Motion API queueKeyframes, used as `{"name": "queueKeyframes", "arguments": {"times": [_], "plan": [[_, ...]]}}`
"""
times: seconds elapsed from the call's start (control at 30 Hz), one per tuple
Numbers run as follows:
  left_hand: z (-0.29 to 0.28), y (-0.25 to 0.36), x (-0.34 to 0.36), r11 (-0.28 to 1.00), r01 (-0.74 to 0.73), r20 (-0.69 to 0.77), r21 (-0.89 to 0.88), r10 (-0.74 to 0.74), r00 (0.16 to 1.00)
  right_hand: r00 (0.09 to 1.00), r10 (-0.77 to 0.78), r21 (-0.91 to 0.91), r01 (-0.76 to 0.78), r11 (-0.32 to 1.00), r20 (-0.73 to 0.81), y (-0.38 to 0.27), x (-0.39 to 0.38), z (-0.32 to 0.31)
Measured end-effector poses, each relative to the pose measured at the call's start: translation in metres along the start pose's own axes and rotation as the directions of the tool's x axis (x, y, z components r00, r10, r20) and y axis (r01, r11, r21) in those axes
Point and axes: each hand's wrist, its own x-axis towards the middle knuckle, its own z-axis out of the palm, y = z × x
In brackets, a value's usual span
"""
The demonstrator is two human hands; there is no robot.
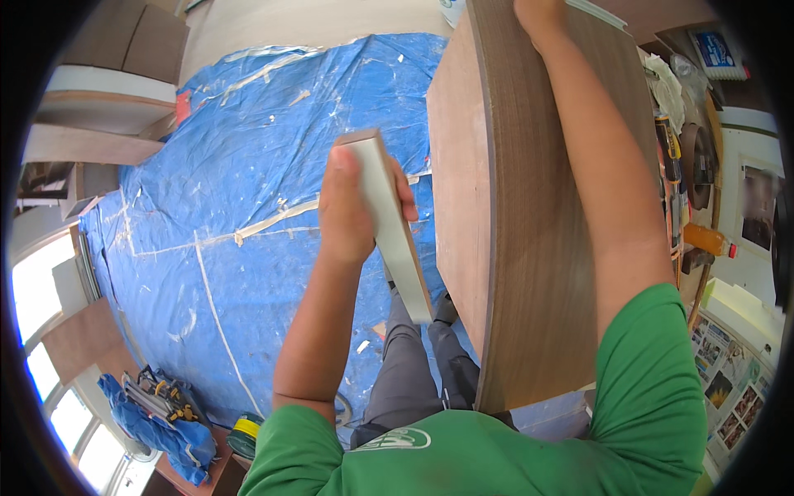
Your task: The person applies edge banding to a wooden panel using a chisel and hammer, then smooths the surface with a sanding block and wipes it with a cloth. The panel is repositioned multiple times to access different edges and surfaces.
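My left hand [343, 211] is wrapped round a short, narrow piece of board [389, 211] with a pale grey-white face and brown wood edges. It is tilted in the air in front of me, thumb on one side and fingertips on the other. To the right stands a large wood-grain cabinet or panelled box [538, 248], with a dark brown top and a lighter pinkish side. Across this top stretches my right arm, and my right hand [542, 21] is at its far end, its fingers cut off by the picture's upper edge.
Blue sheeting [273, 165], with tape strips and scraps, covers the floor. Brown cabinet parts [124, 50] stand at the far left. A blue cloth bag [161, 430] with tools lies at the lower left. Tools and supplies [674, 157] crowd the right side, beyond the cabinet.
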Motion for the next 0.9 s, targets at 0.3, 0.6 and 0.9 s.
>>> {"name": "queueKeyframes", "arguments": {"times": [0.3, 0.6, 0.9], "plan": [[-0.021, 0.041, -0.058, 0.913, 0.169, 0.031, -0.372, -0.17, 0.985, 0.931, 0.168, 0.551, -0.331, 0.766, 0.325, -0.048, -0.103, -0.093], [0.053, 0.062, -0.072, 0.74, 0.172, 0.187, -0.65, -0.063, 0.98, 0.299, -0.305, 0.397, -0.853, 0.339, 0.904, -0.128, -0.349, -0.255], [0.127, -0.015, -0.058, 0.963, -0.045, 0.026, 0.267, 0.039, 0.999, 0.489, 0.228, 0.416, -0.858, 0.302, 0.842, -0.075, -0.405, -0.333]]}}
